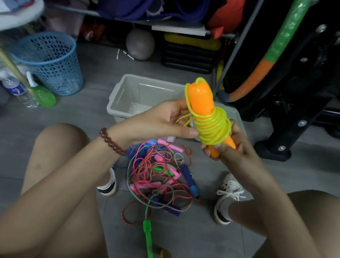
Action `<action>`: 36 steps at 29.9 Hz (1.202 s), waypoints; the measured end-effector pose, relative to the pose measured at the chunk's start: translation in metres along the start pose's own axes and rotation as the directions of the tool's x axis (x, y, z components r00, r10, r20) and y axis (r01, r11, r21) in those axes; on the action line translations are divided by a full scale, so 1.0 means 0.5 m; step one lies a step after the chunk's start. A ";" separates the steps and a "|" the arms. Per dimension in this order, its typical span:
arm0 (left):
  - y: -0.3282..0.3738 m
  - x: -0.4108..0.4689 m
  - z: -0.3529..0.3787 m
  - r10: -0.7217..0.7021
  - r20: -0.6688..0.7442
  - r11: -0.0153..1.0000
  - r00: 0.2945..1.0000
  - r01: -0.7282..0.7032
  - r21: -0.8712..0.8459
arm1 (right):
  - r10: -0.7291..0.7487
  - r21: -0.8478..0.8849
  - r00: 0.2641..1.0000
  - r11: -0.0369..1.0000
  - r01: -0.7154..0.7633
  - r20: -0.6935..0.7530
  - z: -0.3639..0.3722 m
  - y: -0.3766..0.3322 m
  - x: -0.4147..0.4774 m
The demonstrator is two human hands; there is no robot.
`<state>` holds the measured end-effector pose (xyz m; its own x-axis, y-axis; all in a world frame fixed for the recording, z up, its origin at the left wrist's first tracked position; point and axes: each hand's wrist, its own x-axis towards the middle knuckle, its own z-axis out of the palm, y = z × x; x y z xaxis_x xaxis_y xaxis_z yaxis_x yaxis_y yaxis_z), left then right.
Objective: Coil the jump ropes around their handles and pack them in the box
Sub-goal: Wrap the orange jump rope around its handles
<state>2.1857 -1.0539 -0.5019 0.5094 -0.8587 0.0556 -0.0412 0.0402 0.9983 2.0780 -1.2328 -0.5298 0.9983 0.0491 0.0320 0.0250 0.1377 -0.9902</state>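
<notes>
Head view: right hand point(232, 149) grips the lower ends of two orange handles point(201, 102) with one yellow rope point(214, 128) coiled round them. Left hand point(157, 123) pinches that rope. One grey box point(124, 95) sits beyond both hands, and one tangled rope pile point(160, 180) lies below them on the floor.

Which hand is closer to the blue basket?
The left hand. It holds the yellow jump rope on the side toward the blue basket. The right hand grips the rope's orange handles from the far side, farther from the basket.
</notes>
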 end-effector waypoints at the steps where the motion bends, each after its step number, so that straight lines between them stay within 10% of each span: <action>1: 0.000 0.004 0.008 -0.009 -0.026 1.000 1.000 0.009 0.010 | -0.008 0.001 1.000 1.000 0.008 -0.030 0.008 0.002 0.004; 14: -0.025 0.027 0.040 0.045 -0.393 0.978 0.918 0.040 0.205 | -0.275 -0.200 0.899 0.955 0.217 -0.339 0.058 0.029 0.038; 26: -0.044 0.041 0.061 0.137 -0.561 0.984 0.816 -0.048 0.170 | -0.462 -0.682 0.752 0.731 0.023 -0.470 0.088 0.037 0.042; 36: -0.017 0.024 -0.008 0.196 -0.330 0.724 0.923 0.090 0.684 | -0.338 -0.473 0.803 0.877 0.081 -0.490 0.079 0.027 0.054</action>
<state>2.1954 -1.0625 -0.5097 0.7458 -0.6166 0.2520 -0.5714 -0.3977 0.7178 2.1030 -1.1904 -0.5369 0.8194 -0.4922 0.2938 0.1275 -0.3431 -0.9306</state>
